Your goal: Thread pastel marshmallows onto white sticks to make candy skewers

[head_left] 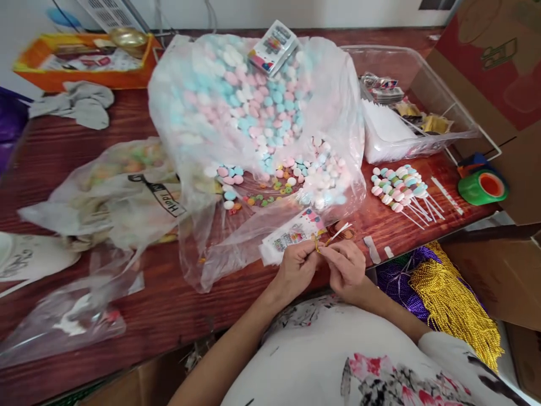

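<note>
My left hand [296, 265] and my right hand [347, 265] meet at the table's front edge, both pinching a thin gold twist tie [320, 243] at the neck of a small printed candy packet [291, 234]. White sticks [340, 231] poke out past the tie. A big clear bag of pink, blue and white marshmallow candies [253, 113] lies open just behind the packet.
Finished candy skewers [399, 189] lie to the right, near a green tape roll [482, 187] and a clear tray [414, 113]. Crumpled plastic bags [122, 192] are on the left. Gold cord [456, 304] hangs off the red wooden table [160, 304]. Cardboard box [499, 73] stands far right.
</note>
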Available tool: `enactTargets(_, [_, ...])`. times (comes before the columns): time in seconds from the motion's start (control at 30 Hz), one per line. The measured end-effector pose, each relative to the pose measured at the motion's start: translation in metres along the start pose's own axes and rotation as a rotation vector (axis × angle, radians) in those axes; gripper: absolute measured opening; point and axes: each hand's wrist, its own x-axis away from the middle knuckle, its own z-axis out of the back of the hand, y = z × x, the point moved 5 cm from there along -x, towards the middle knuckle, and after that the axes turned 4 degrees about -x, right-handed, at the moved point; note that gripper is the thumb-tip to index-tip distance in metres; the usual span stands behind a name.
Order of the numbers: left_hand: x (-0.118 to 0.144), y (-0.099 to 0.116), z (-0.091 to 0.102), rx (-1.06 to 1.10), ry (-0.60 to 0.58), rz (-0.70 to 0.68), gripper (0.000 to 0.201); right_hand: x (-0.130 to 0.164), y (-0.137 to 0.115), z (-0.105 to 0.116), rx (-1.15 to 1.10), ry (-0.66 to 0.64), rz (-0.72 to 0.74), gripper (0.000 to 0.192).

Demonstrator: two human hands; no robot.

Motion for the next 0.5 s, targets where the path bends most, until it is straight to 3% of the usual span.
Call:
enactTargets(0.13, [0.009,-0.003,0.008,0.034,-0.005,0.071,0.029,0.004,0.016,-0.008,0.0,-0.089,0.004,0.045])
enactTargets(0.33, [0.016,0.0,0.016,-0.007,0.02,0.004,0.03,0.003,0.018,-0.013,-0.082,-0.182,-0.024,0.041])
enactTargets(0.4, [0.017,0.0,0.018,-0.047,0.06,-0.032,0.03,0.006,0.018,-0.012,-0.149,-0.134,-0.078,0.042])
enactTargets(0.5, [0.019,0.0,0.02,-0.079,0.109,-0.071,0.031,0.013,0.025,-0.005,-0.32,0.043,-0.3,0.036])
